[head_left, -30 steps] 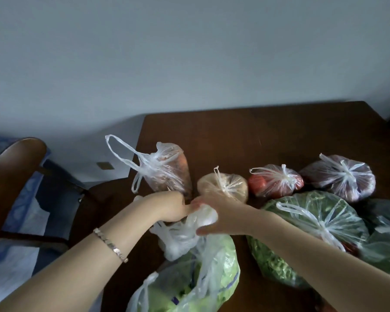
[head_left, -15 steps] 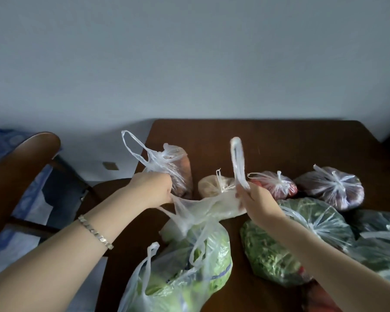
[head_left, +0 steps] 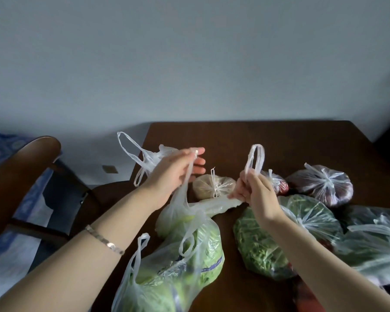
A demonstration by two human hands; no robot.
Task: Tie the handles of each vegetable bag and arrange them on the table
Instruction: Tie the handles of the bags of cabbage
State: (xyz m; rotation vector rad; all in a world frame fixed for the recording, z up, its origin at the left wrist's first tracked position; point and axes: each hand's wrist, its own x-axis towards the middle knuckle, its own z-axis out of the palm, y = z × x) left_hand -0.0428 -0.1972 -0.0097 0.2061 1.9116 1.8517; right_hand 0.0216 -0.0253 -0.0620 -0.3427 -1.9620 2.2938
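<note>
A clear plastic bag of pale green vegetables (head_left: 173, 219) lies on the dark wooden table (head_left: 257, 140) in front of me. My left hand (head_left: 173, 174) pinches one of its handles and holds it up. My right hand (head_left: 252, 190) grips the other handle, whose loop stands above my fist. A bigger bag of leafy greens (head_left: 178, 273) lies nearer me with loose handles. Behind my left hand sits another untied bag (head_left: 149, 156). Tied bags lie to the right: a tan one (head_left: 207, 188), a red one (head_left: 279, 183), a dark red one (head_left: 324, 188) and a green one (head_left: 291, 233).
A wooden chair (head_left: 32, 158) stands left of the table, over blue patterned cloth (head_left: 0, 149). More tied bags (head_left: 374, 239) crowd the right edge. The wall rises behind the table's far edge.
Both hands went from meeting over the bag to pulling its two handles apart and upward. The left hand rose higher, and the view tilted up.
</note>
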